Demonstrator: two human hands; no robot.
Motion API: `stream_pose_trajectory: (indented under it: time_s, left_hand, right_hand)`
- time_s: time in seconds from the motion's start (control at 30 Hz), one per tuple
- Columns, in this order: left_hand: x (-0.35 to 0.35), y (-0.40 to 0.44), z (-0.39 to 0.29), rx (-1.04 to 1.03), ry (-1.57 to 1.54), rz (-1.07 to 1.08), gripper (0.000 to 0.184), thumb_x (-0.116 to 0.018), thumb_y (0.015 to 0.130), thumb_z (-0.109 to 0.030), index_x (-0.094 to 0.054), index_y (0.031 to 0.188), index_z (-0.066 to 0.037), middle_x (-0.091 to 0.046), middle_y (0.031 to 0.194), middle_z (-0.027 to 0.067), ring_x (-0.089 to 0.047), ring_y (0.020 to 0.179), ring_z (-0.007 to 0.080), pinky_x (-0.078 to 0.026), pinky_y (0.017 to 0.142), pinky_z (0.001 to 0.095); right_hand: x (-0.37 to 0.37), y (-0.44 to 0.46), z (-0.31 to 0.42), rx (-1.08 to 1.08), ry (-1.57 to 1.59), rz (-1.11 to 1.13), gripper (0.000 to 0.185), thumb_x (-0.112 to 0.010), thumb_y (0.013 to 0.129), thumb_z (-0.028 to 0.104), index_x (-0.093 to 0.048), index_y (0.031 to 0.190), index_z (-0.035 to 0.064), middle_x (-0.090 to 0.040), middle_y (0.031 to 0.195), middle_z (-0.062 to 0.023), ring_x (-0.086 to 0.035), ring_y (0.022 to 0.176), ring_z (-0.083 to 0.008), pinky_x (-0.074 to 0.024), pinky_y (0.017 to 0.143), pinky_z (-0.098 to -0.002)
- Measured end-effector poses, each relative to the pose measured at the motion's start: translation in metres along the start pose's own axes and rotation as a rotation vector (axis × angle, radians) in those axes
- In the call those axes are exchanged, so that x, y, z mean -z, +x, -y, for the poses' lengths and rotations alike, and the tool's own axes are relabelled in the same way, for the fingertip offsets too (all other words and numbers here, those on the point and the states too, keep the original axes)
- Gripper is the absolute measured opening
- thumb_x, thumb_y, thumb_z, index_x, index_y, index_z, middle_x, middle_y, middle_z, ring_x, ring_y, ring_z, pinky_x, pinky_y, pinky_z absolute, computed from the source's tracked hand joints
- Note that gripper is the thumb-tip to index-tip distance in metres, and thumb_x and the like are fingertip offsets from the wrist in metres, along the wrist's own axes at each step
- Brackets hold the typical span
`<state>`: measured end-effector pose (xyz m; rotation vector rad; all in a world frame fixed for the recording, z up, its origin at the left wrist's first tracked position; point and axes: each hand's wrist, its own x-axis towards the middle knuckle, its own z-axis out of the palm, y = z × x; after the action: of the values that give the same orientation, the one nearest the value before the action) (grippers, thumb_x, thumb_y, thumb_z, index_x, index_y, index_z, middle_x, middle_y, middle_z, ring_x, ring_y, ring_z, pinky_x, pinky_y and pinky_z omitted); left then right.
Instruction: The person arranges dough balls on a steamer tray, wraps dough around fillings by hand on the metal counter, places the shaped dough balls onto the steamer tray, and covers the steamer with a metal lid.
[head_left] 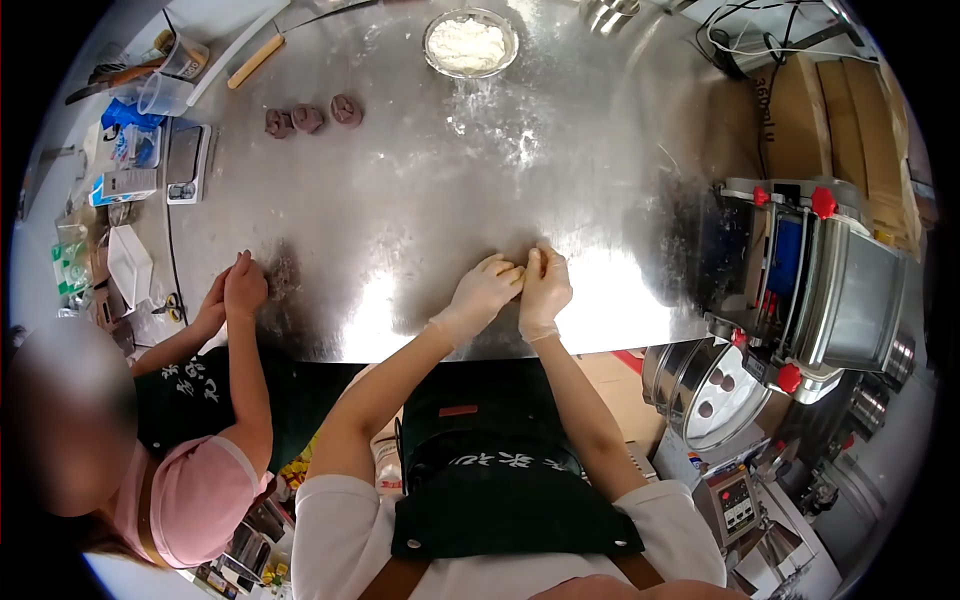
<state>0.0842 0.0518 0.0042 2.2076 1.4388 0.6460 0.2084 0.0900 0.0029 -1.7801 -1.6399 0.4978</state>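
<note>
Three brown lumps [308, 118] lie on the steel table [380, 210], far and left of the hands; the bowl [470, 75] of white powder stands at the far side; gloved left hand [484, 297] and right hand [546, 290] meet above the near edge, fingers curled in, any hold impossible to tell; left, a co-worker [205, 500]; right, a machine [865, 290]; a far-right box [795, 130] reads "360"; the apron's [480, 520] white characters are too distorted to read.
</note>
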Motion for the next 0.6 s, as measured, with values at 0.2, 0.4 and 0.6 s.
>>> stream_pose_trajectory:
  time_s: [0.2, 0.4, 0.6]
  left_hand:
    - [-0.033, -0.014, -0.016, 0.206, 0.385, 0.078, 0.054, -0.049, 0.092, -0.018, -0.046, 0.143, -0.002, -0.042, 0.150, 0.0145, -0.039, 0.140, 0.0289, -0.025, 0.119, 0.0444]
    - [-0.022, -0.016, -0.025, 0.381, -0.005, -0.198, 0.050, -0.055, 0.087, -0.005, -0.053, 0.137, -0.006, -0.048, 0.145, 0.0142, -0.047, 0.131, 0.0323, -0.043, 0.105, 0.0416]
    - [-0.055, -0.017, -0.052, 0.442, -0.240, -0.560, 0.035, -0.076, 0.071, -0.007, -0.061, 0.102, -0.011, -0.057, 0.100, 0.0084, -0.057, 0.097, 0.0328, -0.054, 0.077, 0.0427]
  right_hand:
    - [-0.012, 0.007, -0.007, 0.185, -0.209, 0.063, 0.022, -0.062, 0.092, 0.005, -0.065, 0.113, 0.0068, -0.066, 0.096, -0.0129, -0.063, 0.086, -0.0322, -0.0521, 0.074, -0.0419]
    - [-0.001, 0.011, -0.014, -0.121, 0.046, 0.245, 0.021, -0.057, 0.098, 0.018, -0.067, 0.109, 0.0030, -0.068, 0.093, -0.0160, -0.064, 0.081, -0.0296, -0.0521, 0.076, -0.0382]
    - [0.016, -0.010, -0.009, -0.641, 0.315, 0.255, 0.025, -0.052, 0.100, 0.019, -0.067, 0.105, -0.0011, -0.064, 0.079, -0.0060, -0.056, 0.071, -0.0164, -0.0491, 0.066, -0.0336]
